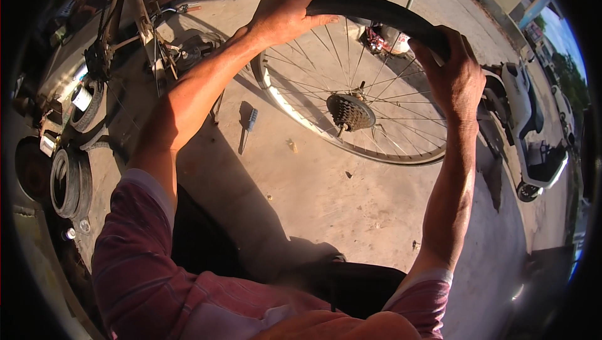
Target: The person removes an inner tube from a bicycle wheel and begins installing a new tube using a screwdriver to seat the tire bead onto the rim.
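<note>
A bicycle wheel with bare spokes and a silver rim [382, 152] stands in front of me, tilted. At its middle is a dark rear cassette [350, 112]. A black bicycle tire [382, 9] lies along the upper part of the rim, while the lower rim shows no tire. My left hand [290, 15] is closed over the tire at its upper left end, thumb stretched along the inner side. On the upper right, my right hand [456, 75] grips the tire from outside, its thumb on the inner side. The fingertips of both hands are partly hidden.
A screwdriver with a blue handle [252, 119] lies on the concrete floor left of the wheel. Old tires [64, 182] are piled at the left, below a bicycle frame [135, 14]. A white scooter [533, 120] stands at the right. Behind the wheel sits a white sack [396, 40].
</note>
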`<act>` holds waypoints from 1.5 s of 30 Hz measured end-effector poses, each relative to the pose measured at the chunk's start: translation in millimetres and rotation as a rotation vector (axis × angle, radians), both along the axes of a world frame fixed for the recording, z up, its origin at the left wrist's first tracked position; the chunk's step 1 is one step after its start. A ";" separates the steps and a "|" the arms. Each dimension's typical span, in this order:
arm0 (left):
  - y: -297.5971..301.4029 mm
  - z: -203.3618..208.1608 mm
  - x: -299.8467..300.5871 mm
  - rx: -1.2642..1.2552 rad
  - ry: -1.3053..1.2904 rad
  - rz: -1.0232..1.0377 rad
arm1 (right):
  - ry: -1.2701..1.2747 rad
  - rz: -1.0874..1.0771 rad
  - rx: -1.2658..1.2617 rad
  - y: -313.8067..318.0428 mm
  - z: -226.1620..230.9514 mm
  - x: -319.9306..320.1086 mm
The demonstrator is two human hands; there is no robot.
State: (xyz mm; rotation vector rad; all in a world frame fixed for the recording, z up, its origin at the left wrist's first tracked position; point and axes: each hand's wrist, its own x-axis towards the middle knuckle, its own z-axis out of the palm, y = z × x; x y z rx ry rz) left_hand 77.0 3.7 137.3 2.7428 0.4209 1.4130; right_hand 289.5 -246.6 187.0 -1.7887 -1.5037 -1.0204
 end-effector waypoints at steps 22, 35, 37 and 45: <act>-44.8 73.0 -0.7 -0.292 0.541 -0.347 | 0.383 0.158 -0.329 -17.9 12.1 5.9; -74.6 39.2 1.9 -0.089 0.114 -0.166 | 0.140 0.109 -0.287 5.6 25.1 -40.7; -63.0 17.4 6.3 0.018 -0.033 -0.163 | 0.186 0.024 -0.295 1.4 25.2 -24.3; -47.3 13.4 33.5 0.047 -0.139 -0.275 | 0.279 -0.088 -0.399 -6.5 28.2 -8.4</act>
